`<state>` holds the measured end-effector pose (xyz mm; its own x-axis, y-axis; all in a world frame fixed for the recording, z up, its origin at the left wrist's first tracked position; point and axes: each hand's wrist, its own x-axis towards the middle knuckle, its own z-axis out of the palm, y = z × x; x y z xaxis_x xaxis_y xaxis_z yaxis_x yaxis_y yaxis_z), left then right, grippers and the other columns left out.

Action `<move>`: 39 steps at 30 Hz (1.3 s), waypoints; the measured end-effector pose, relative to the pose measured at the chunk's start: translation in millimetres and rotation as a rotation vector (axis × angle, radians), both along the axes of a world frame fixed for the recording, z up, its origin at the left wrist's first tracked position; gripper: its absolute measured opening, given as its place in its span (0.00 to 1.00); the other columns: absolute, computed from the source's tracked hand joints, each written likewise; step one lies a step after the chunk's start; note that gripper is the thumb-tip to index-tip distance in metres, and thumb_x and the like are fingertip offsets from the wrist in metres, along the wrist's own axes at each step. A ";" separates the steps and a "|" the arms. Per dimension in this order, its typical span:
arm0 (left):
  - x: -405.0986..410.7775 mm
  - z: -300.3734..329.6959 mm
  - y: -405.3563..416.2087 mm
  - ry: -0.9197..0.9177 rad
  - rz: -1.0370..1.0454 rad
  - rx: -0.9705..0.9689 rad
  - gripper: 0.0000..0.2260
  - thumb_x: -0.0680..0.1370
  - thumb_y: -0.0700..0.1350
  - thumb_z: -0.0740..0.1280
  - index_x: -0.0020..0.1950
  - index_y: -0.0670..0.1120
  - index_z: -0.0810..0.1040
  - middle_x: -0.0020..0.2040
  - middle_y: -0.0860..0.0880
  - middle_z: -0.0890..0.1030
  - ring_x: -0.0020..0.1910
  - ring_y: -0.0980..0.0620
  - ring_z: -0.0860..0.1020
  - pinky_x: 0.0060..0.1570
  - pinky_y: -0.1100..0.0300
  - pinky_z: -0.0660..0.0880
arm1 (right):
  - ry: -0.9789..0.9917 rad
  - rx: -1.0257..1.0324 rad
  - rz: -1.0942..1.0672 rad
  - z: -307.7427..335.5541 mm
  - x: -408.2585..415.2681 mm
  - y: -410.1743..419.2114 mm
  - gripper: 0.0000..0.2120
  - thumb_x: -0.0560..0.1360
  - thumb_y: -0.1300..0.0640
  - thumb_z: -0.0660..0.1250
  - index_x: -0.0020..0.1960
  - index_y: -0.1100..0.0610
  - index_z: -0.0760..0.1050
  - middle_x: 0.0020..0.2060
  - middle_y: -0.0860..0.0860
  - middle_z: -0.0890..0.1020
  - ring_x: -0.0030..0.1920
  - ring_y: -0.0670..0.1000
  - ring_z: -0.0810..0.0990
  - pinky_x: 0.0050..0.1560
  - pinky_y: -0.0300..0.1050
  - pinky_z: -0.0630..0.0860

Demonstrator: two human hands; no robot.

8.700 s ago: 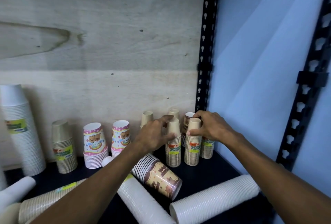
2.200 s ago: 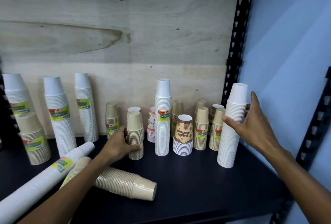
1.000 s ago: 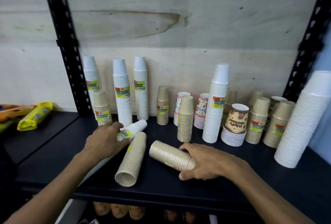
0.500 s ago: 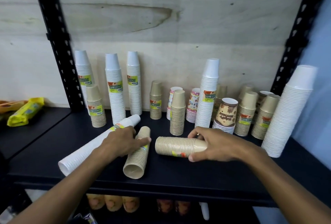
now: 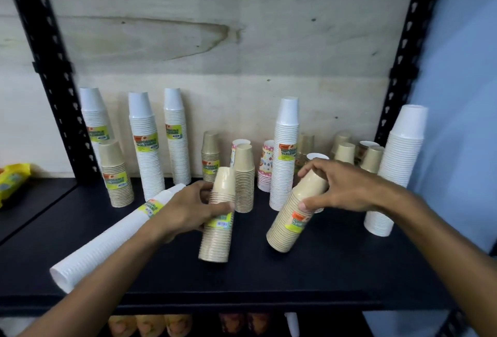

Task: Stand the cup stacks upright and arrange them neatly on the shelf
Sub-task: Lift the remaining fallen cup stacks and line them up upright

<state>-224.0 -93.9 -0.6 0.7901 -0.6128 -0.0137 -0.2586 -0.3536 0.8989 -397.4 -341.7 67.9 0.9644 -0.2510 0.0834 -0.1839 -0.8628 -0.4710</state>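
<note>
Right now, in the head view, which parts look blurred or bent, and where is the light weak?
Head view: the left hand and the brown stack it grips are slightly motion-blurred; the shelf posts lean outward from wide-angle distortion; the lower shelf under the black board is dim; no strong glare.

You see tan cup stacks (image 5: 216, 218) with yellow-green labels, white cup stacks (image 5: 286, 148), a pink dotted stack (image 5: 265, 167), a black shelf (image 5: 322, 269), pale wood-grain backing (image 5: 215, 40), yellow packet (image 5: 10, 183).
</note>
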 end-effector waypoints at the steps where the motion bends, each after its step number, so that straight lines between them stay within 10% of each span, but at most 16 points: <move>1: -1.7 1.2 -3.4 -0.025 -0.004 -0.021 0.26 0.67 0.53 0.78 0.62 0.53 0.73 0.52 0.53 0.83 0.49 0.55 0.83 0.46 0.50 0.83 | 0.003 0.004 0.002 1.6 -0.2 -2.0 0.29 0.66 0.49 0.79 0.63 0.47 0.71 0.59 0.43 0.80 0.54 0.43 0.81 0.54 0.42 0.79; 5: -3.0 -0.2 -12.2 -0.115 0.009 -0.085 0.23 0.69 0.51 0.78 0.60 0.55 0.74 0.54 0.56 0.82 0.51 0.58 0.81 0.54 0.54 0.80 | 0.007 -0.023 -0.018 7.6 1.6 -6.9 0.35 0.67 0.50 0.79 0.70 0.49 0.67 0.71 0.45 0.72 0.60 0.42 0.76 0.56 0.36 0.74; 9: -4.1 -9.1 -16.6 -0.169 0.010 -0.154 0.29 0.66 0.51 0.80 0.64 0.52 0.73 0.56 0.56 0.81 0.50 0.59 0.83 0.53 0.55 0.81 | -0.006 -0.034 -0.039 9.3 8.9 -7.9 0.35 0.67 0.49 0.79 0.69 0.48 0.66 0.57 0.42 0.75 0.48 0.38 0.76 0.42 0.30 0.70; 21: -15.2 -49.4 -24.4 -0.282 0.006 -0.155 0.33 0.65 0.50 0.80 0.66 0.58 0.69 0.58 0.60 0.80 0.53 0.66 0.79 0.50 0.71 0.76 | -0.175 0.214 -0.070 -62.8 8.8 2.1 0.39 0.65 0.40 0.77 0.71 0.43 0.64 0.63 0.36 0.75 0.61 0.39 0.75 0.64 0.44 0.73; 39: -22.4 -72.4 -48.2 -0.207 -0.050 -0.155 0.35 0.65 0.46 0.81 0.67 0.54 0.69 0.57 0.58 0.79 0.53 0.63 0.80 0.52 0.66 0.79 | -0.093 0.434 -0.044 -124.8 25.9 -4.7 0.35 0.65 0.49 0.80 0.68 0.43 0.70 0.58 0.40 0.82 0.58 0.39 0.80 0.62 0.46 0.78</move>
<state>-246.4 -142.0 -73.0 0.7347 -0.6336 0.2423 -0.4563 -0.1974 0.8676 -371.5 -346.4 -56.9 0.9454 -0.3225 0.0467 -0.1560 -0.5740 -0.8039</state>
